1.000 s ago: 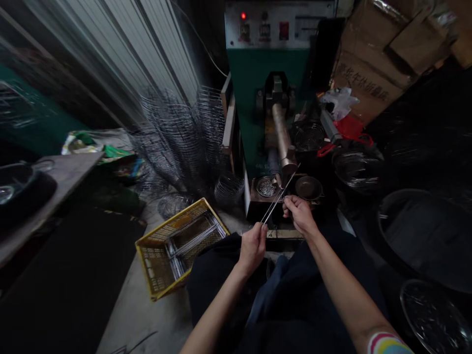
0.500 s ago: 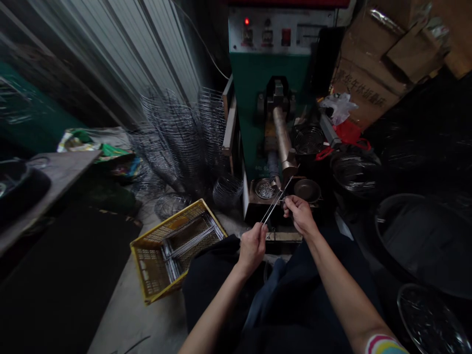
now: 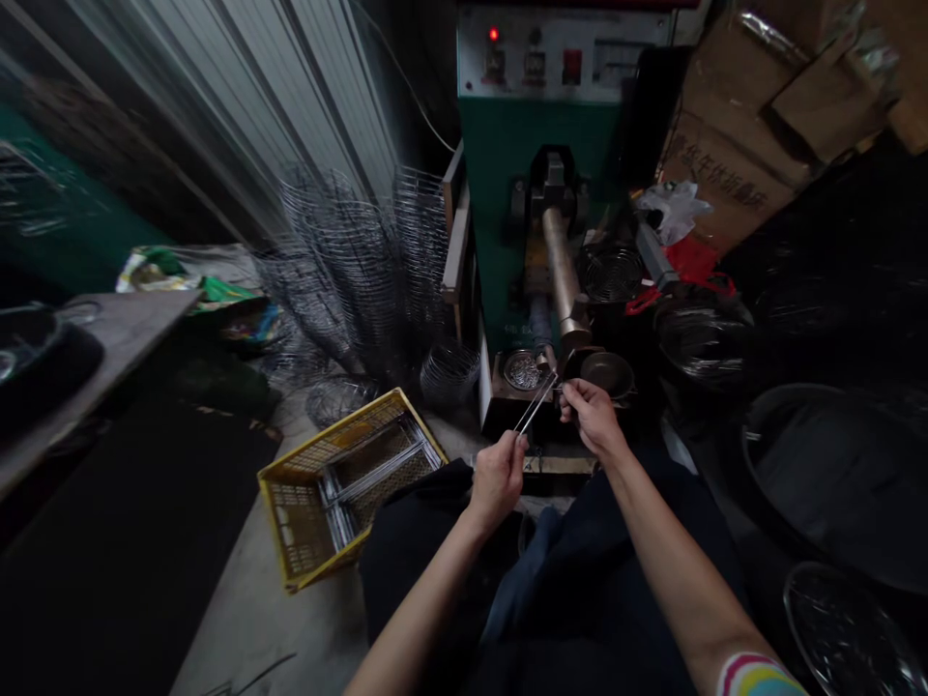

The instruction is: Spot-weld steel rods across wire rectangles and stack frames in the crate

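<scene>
My left hand (image 3: 497, 478) is closed around the near end of a thin metal wire piece (image 3: 535, 402) that slants up and to the right. My right hand (image 3: 591, 413) pinches the same piece near its far end, just below the tip of the brass-coloured arm (image 3: 562, 274) of the green machine (image 3: 536, 145). A small round tray of metal bits (image 3: 523, 369) and a dark dish (image 3: 607, 371) sit on the machine's base beside my hands. My lap in dark trousers lies below.
A yellow plastic crate (image 3: 340, 483) with metal rods lies on the floor at the left. Stacks of wire frames (image 3: 355, 271) lean behind it. Cardboard boxes (image 3: 754, 106) are at the upper right. Dark round tubs (image 3: 833, 474) stand at the right.
The far end of the wire piece has dropped and drawn in from beside the arm's tip to just below it. Both hands keep their grip.
</scene>
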### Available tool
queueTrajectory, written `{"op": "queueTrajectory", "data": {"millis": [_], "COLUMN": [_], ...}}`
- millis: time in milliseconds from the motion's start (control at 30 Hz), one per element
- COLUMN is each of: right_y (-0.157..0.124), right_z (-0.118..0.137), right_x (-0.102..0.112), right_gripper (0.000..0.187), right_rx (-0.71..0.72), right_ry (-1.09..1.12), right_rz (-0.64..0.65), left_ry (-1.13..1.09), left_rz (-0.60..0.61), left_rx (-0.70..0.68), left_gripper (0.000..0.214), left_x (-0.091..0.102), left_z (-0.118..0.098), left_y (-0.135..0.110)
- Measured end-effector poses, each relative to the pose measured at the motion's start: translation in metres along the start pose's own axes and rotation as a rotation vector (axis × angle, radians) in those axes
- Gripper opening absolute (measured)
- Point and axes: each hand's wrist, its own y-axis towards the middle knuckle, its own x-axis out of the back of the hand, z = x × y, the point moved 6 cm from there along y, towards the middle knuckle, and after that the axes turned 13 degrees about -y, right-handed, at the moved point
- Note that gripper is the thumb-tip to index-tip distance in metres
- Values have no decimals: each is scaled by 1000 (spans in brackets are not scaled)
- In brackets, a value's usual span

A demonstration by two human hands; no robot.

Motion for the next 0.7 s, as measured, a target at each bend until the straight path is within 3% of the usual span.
{"op": "queueTrajectory", "data": {"millis": [367,700], "right_y": [-1,12], "right_z": [-4,7], "right_x": [-3,17], "right_gripper": [31,43], "right_rx": [-62,-4], "right_ry": [27,-92], "right_rz": [7,-42], "left_ry": [41,-4], "left_rz": [0,29], "left_rx": [-20,-90], "left_gripper": [27,29], "left_x": [7,-6], "left_z": [-2,-3], "left_y": [2,25]}}
